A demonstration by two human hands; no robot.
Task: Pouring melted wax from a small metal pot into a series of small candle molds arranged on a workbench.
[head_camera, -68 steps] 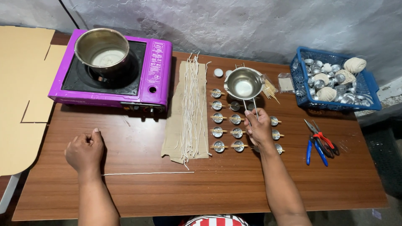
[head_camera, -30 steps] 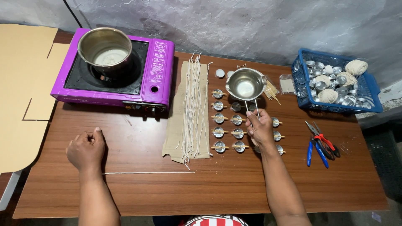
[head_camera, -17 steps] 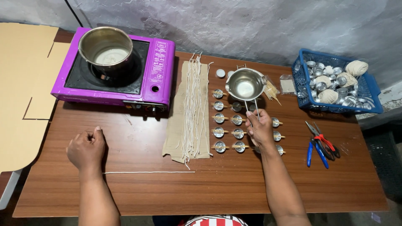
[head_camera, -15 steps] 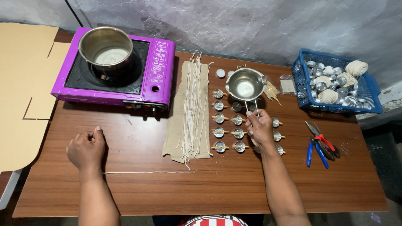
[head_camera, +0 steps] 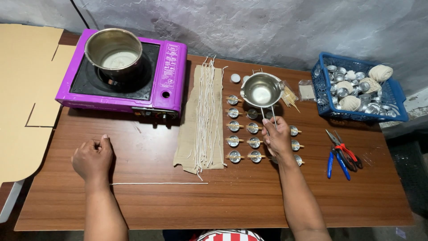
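- The right hand (head_camera: pixel 277 139) is closed around the wire handle of a small steel pouring pot (head_camera: pixel 261 90), which sits near the back of the wooden tabletop (head_camera: pixel 249 196), just behind rows of small metal cups.
- The metal cups (head_camera: pixel 244 134) stand in rows under and beside the right hand, each with thin sticks laid across its rim; some are hidden by the hand.
- The left hand (head_camera: pixel 92 158) rests on the tabletop as a loose fist, grasping nothing, its lower edge at the end of a single white wick (head_camera: pixel 156 183) that lies straight along the front of the tabletop.
- Between the two hands, a strip of brown cloth (head_camera: pixel 189 134) carries many white wicks (head_camera: pixel 206 111) laid lengthwise.
- A purple portable stove (head_camera: pixel 167 76) stands at the back left, with a steel pot (head_camera: pixel 113 50) of whitish contents on its burner.
- To the right, red-handled and blue-handled pliers (head_camera: pixel 341 154) lie side by side.
- Behind them, a blue basket (head_camera: pixel 356 114) holds more metal cups and balls of string.
- Flat cardboard (head_camera: pixel 22 111) lies off the left edge of the tabletop.
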